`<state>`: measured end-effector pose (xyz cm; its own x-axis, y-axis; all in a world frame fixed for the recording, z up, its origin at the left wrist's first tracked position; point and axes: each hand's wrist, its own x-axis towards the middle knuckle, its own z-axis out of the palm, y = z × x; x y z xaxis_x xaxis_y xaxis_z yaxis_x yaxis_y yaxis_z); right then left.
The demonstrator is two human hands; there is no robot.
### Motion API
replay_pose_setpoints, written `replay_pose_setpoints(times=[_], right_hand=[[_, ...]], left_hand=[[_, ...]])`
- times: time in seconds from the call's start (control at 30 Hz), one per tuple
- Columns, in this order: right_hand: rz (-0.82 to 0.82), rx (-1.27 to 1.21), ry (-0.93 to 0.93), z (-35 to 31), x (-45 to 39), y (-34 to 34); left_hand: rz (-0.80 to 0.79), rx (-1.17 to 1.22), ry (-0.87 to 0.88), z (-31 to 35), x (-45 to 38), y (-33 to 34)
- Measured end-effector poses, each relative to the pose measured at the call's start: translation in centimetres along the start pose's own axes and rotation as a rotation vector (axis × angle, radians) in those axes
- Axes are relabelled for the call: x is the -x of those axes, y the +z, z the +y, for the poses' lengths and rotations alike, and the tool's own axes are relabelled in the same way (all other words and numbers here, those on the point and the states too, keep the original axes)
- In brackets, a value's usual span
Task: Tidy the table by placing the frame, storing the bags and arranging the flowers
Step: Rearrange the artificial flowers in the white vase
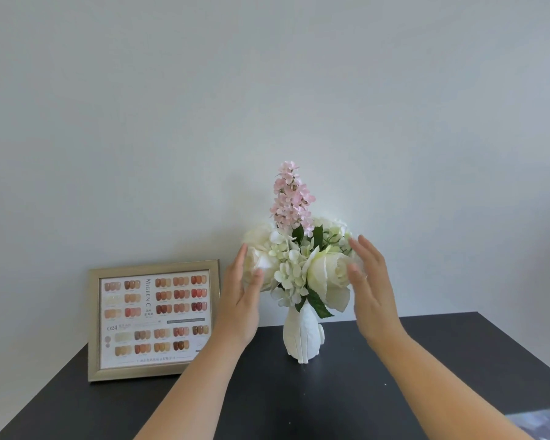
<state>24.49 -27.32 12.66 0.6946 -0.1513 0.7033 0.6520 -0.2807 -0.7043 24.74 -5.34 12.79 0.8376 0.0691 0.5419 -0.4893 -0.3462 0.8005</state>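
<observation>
A bunch of white roses and pale green blossoms (299,268) with one tall pink spray stands in a white vase (300,339) on the dark table (299,401). My left hand (240,300) is at the bunch's left side, fingers spread, fingertips against a white rose. At the right side my right hand (372,287) is held up, palm inward and fingers apart, close to the blooms. Neither hand grips anything. A gold picture frame (154,320) showing a nail colour chart stands upright against the wall, left of the vase. No bags are in view.
A plain pale wall rises right behind the table. The table's right edge runs diagonally at the far right, and a blurred shiny object (540,422) shows at the bottom right corner.
</observation>
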Motion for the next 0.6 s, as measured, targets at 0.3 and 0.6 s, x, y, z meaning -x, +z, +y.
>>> replay_pose_setpoints(times=[0.3,0.6], right_hand=[[-0.071,0.574,-0.482,0.3,0.7,1.0],[-0.071,0.474,-0.242,-0.8,-2.4,0.4]], left_hand=[[0.026,-0.135,0.142,1.0,-0.1,-0.2],[-0.009,-0.336,0.282,1.9,-1.1,0.2]])
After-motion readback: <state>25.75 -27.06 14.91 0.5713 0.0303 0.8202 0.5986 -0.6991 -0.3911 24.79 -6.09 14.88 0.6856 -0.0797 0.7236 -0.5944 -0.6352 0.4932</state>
